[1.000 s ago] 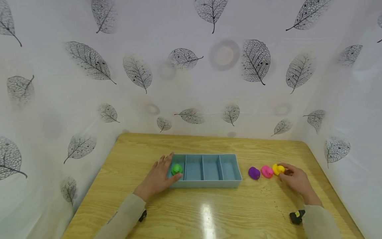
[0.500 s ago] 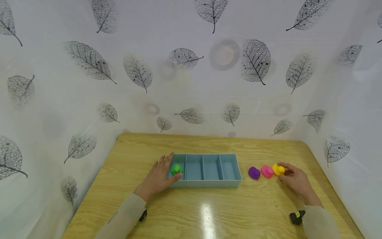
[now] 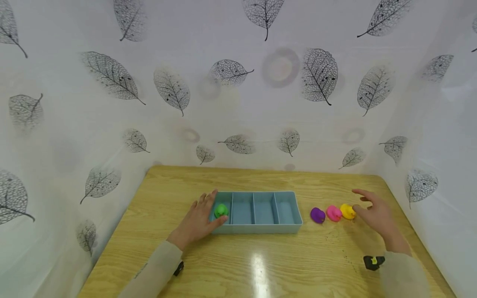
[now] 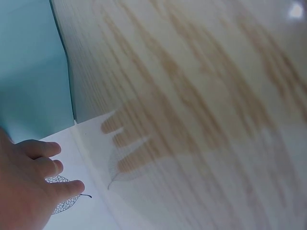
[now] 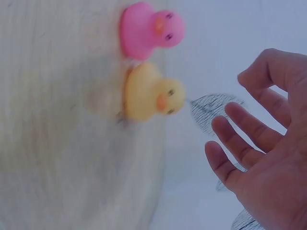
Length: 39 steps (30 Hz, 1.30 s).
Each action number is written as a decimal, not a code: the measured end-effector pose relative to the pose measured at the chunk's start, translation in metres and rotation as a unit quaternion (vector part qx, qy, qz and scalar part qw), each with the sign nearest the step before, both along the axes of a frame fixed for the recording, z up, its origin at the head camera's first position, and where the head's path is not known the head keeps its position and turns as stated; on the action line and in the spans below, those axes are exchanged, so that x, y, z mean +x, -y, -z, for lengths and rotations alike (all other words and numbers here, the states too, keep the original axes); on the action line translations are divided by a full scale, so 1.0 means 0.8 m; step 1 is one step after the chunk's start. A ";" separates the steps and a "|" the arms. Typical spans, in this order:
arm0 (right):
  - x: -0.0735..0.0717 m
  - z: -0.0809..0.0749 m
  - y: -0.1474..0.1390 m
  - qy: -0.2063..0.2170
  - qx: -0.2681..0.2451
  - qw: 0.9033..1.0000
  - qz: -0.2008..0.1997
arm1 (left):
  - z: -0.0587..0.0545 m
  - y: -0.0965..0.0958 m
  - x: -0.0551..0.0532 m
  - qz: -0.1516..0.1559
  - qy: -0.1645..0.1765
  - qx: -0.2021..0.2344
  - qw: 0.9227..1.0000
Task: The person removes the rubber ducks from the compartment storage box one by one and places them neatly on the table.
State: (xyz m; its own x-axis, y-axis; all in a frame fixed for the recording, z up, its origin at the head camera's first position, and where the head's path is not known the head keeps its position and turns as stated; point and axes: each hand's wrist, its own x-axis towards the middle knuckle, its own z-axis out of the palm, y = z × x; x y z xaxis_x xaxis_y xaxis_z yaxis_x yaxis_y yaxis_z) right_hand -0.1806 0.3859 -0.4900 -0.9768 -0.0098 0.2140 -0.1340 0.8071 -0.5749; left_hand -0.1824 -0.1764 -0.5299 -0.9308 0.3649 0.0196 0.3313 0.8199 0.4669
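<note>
My left hand point(image 3: 197, 219) rests at the left end of a pale blue tray point(image 3: 261, 229) divided into compartments, its thumb along the near rim and its fingers at the left wall. Inside the leftmost compartment sits a green rubber duck point(image 3: 221, 211). Right of the tray a purple duck point(image 3: 317, 215), a pink duck point(image 3: 333, 213) and a yellow duck point(image 3: 347, 211) stand in a row on the table. My right hand point(image 3: 376, 213) hovers beside the yellow duck, fingers spread and holding nothing. In the right wrist view a gap shows between the fingertips point(image 5: 218, 122) and the yellow duck point(image 5: 148, 93).
The wooden table point(image 3: 208, 265) runs back to a white curtain point(image 3: 238, 111) printed with leaves, which also hangs at both sides. The tray's three other compartments, such as the rightmost compartment point(image 3: 286, 207), hold nothing. A dark wrist device point(image 3: 373, 262) sits at the right sleeve.
My right hand has let go of the yellow duck and drawn back up and to the right, its fingers opening. The duck stays in the row. The left hand has not moved.
</note>
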 end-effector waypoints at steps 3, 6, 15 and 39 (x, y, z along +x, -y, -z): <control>-0.001 -0.015 0.021 -0.033 -0.007 0.999 0.011 | -0.001 0.000 0.000 0.002 -0.002 0.005 1.000; -0.001 -0.024 0.045 -0.056 -0.033 0.998 0.001 | -0.004 0.001 0.000 0.004 0.002 0.012 1.000; -0.009 -0.032 0.110 -0.085 -0.088 0.989 -0.086 | -0.004 0.001 0.000 0.009 0.023 0.024 0.999; -0.022 -0.035 0.295 -0.022 -0.152 0.944 -0.293 | 0.001 0.023 -0.005 0.018 -0.006 0.005 1.000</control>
State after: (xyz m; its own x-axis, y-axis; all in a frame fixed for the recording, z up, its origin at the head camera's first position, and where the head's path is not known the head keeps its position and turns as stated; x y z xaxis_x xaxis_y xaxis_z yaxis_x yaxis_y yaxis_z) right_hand -0.1979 0.1500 -0.4622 -0.8130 -0.4775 0.3333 -0.5348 0.3858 -0.7518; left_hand -0.1864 -0.1949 -0.5309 -0.9168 0.3979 0.0343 0.3658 0.8023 0.4717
